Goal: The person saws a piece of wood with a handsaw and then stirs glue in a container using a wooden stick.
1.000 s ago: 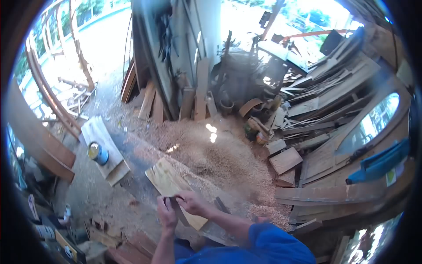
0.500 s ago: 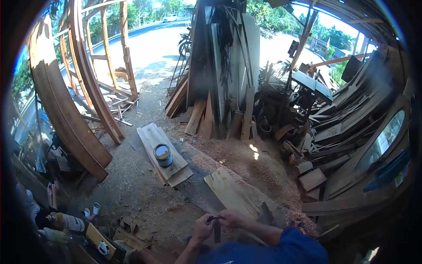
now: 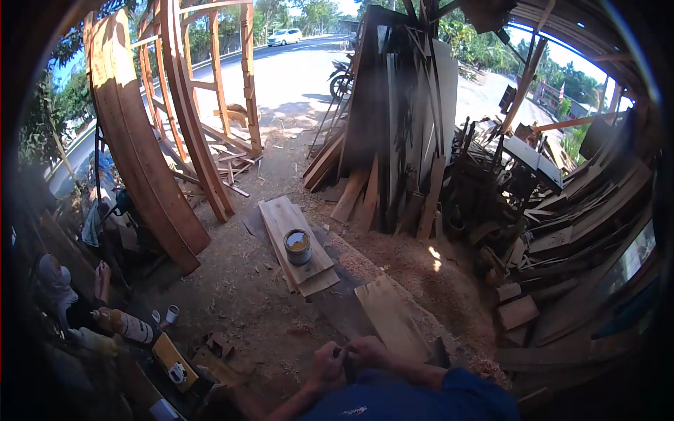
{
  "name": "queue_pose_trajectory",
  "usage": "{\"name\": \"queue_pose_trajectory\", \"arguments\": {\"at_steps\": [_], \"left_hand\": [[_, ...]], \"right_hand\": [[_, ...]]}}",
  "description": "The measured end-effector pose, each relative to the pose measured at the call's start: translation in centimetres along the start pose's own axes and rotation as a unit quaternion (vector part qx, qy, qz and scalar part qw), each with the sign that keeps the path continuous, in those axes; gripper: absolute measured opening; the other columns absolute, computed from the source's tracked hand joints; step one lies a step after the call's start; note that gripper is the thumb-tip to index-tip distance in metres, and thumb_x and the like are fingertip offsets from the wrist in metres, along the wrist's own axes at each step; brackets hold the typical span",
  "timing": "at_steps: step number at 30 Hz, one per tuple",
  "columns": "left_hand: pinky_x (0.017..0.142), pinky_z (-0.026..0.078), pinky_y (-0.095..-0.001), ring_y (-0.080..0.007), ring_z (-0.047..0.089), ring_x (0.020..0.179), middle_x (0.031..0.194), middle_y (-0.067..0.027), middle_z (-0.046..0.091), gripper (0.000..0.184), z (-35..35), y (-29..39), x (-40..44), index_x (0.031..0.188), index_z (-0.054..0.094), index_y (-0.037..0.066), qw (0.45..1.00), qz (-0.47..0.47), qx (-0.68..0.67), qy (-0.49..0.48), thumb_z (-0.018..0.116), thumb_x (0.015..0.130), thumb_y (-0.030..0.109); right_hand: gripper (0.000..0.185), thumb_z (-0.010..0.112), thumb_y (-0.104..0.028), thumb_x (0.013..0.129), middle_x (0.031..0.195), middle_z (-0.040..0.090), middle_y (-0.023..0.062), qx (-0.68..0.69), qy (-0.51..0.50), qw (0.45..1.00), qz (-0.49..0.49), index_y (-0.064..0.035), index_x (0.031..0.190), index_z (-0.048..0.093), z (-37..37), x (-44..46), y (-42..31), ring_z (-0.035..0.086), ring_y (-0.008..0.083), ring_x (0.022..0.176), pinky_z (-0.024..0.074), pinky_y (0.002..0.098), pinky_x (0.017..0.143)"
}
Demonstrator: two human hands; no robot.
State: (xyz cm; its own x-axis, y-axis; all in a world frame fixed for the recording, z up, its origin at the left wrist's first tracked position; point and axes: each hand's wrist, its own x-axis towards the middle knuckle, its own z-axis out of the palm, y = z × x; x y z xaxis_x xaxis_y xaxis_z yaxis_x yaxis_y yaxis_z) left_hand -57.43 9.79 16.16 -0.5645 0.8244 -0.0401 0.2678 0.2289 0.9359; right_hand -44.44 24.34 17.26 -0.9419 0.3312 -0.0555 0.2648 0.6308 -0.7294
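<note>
Close to my body at the bottom centre, my left hand (image 3: 327, 366) and my right hand (image 3: 369, 352) are closed together on a small dark strip (image 3: 347, 366). Its kind is hard to make out, and most of it is hidden by my fingers and the shade. Just beyond my right hand lies a pale wooden board (image 3: 393, 319). Farther forward, an open can (image 3: 298, 248) with yellowish-brown contents stands upright on stacked planks (image 3: 281, 217).
Tall boards (image 3: 404, 119) lean upright at the back centre. Curved timber (image 3: 140, 140) stands at left. A person's hand (image 3: 102, 277) shows at the left edge, near a bottle (image 3: 130, 326) and a white cup (image 3: 172, 313). Wood pieces (image 3: 518, 312) are piled at right.
My view has turned left, so the surroundings sit farther right. Both hands stay together on the dark strip, which hung more plainly below the fingers before.
</note>
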Motion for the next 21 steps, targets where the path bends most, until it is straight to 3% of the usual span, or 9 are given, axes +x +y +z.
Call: {"name": "queue_pose_trajectory", "arguments": {"at_steps": [5,7,8,10,11,17,19,21], "left_hand": [[0.065,0.053,-0.0414,-0.0274,0.072,0.075,0.083,-0.0185,0.072,0.021,1.6,2.0,2.4,0.093,0.068,0.0,0.997,0.029,0.011,0.075,0.075,0.093,0.02],[0.07,0.057,-0.0348,-0.0174,0.072,0.08,0.09,-0.0126,0.076,0.017,1.3,3.0,4.4,0.104,0.071,0.001,0.995,0.062,-0.046,0.069,0.074,0.095,0.015],[0.07,0.057,-0.0348,-0.0174,0.072,0.08,0.09,-0.0126,0.076,0.017,1.2,3.1,4.8,0.104,0.071,0.001,0.994,0.052,-0.053,0.079,0.074,0.095,0.015],[0.078,0.059,-0.0342,-0.0178,0.074,0.09,0.099,-0.0128,0.077,0.021,0.5,2.9,5.9,0.113,0.071,0.001,0.992,0.075,-0.101,0.022,0.073,0.097,0.014],[0.083,0.06,-0.0338,-0.018,0.075,0.095,0.103,-0.0126,0.077,0.023,0.3,2.6,6.1,0.117,0.071,0.001,0.995,0.034,-0.089,-0.001,0.072,0.096,0.012],[0.08,0.059,-0.0329,-0.016,0.074,0.091,0.099,-0.012,0.077,0.021,-1.4,3.1,7.7,0.114,0.07,0.0,0.996,0.026,-0.077,0.024,0.072,0.095,0.01],[0.076,0.058,-0.0321,-0.0143,0.073,0.086,0.095,-0.011,0.077,0.021,-1.9,0.9,8.3,0.112,0.07,0.0,0.997,0.046,-0.053,0.03,0.073,0.095,0.011],[0.072,0.057,-0.0309,-0.0131,0.072,0.081,0.09,-0.0094,0.076,0.021,-2.8,0.0,8.0,0.11,0.07,-0.001,0.995,0.025,-0.099,0.006,0.074,0.095,0.013]], "right_hand": [[0.024,0.073,-0.024,0.086,0.09,0.071,0.0195,0.009,0.027,1.0,-0.011,-0.0024,0.096,0.071,-3.2,1.9,1.1,0.07,0.0393,0.085,0.0556,0.0467,0.075],[0.033,0.07,-0.034,0.092,0.099,0.073,0.0175,0.016,0.025,1.0,-0.008,-0.0062,0.108,0.075,-5.4,3.4,2.0,0.071,0.0361,0.093,0.0549,0.0446,0.08],[0.033,0.07,-0.034,0.092,0.099,0.073,0.0175,0.013,0.01,1.0,-0.009,-0.0062,0.108,0.075,-7.3,3.9,1.0,0.071,0.0361,0.093,0.0549,0.0446,0.08],[0.026,0.074,-0.021,0.089,0.088,0.071,0.0179,0.047,0.036,0.998,-0.006,-0.0008,0.104,0.07,-10.7,4.8,-2.3,0.073,0.0309,0.082,0.0559,0.0406,0.073],[0.025,0.075,-0.018,0.09,0.093,0.073,0.0171,0.09,0.034,0.995,0.001,-0.0003,0.107,0.071,-9.9,5.6,-0.5,0.074,0.0252,0.087,0.0569,0.038,0.075],[0.024,0.077,-0.014,0.089,0.095,0.076,0.0147,0.169,0.006,0.985,0.025,-0.0002,0.108,0.073,-7.1,6.4,0.0,0.074,0.0192,0.092,0.0579,0.035,0.081],[0.023,0.076,-0.015,0.089,0.093,0.076,0.0146,0.107,-0.01,0.993,0.05,0.0001,0.106,0.074,-6.7,7.3,-0.7,0.074,0.0191,0.09,0.0573,0.0342,0.079],[0.021,0.075,-0.016,0.088,0.083,0.074,0.015,0.147,0.023,0.987,0.053,-0.0006,0.102,0.074,-5.4,8.6,-1.0,0.073,0.0228,0.078,0.0563,0.0373,0.071]]}}
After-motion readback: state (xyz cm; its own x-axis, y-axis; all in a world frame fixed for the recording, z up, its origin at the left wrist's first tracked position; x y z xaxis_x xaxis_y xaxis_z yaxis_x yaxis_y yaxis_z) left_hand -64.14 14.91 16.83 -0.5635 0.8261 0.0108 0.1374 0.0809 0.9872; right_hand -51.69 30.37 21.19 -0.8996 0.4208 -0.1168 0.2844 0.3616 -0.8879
